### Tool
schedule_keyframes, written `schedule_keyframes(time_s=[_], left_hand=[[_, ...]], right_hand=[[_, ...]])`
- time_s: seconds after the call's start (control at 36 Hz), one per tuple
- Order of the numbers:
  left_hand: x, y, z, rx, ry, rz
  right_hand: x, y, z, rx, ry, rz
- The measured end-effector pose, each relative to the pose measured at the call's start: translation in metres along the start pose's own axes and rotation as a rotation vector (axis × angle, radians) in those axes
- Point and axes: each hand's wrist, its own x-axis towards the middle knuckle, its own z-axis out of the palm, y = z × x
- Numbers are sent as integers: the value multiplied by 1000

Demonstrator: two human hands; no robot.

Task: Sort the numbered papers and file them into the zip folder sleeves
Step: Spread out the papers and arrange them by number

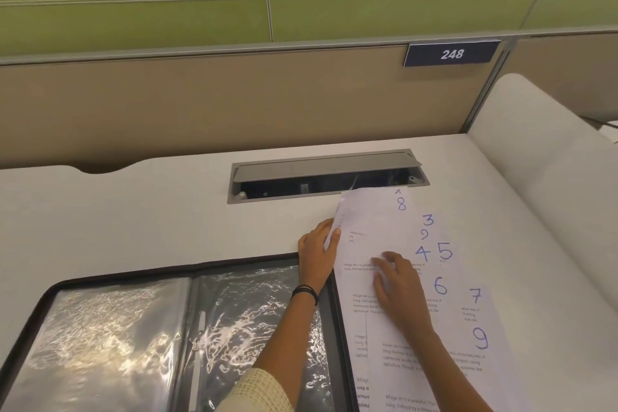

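Head cam: the numbered papers (475, 318) lie fanned out on the white desk (133, 211), just right of the open zip folder (200, 267) with its shiny clear sleeves (254, 311). The left hand (317, 252) pinches the left edge of the sheet marked 8 (374, 221), thumb on top. The right hand (398, 284) lies flat on the fan, fingers straight and a bit spread, pressing down. That sheet's top edge overlaps the cable hatch (321, 174).
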Motion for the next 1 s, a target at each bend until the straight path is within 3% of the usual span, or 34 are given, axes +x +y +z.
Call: schedule_keyframes(time_s=[0.31, 0.47, 0.72, 1.0], left_hand=[[-1, 18, 0, -292, -28, 16], [9, 48, 1, -286, -42, 77], [12, 82, -11, -226, 101, 204], [-3, 106, -35, -263, 154, 268]], right_hand=[[-7, 0, -1, -38, -20, 8], [-12, -6, 1, -67, -17, 21], [-20, -7, 4, -78, -85, 100], [-18, -12, -10, -88, -176, 65]])
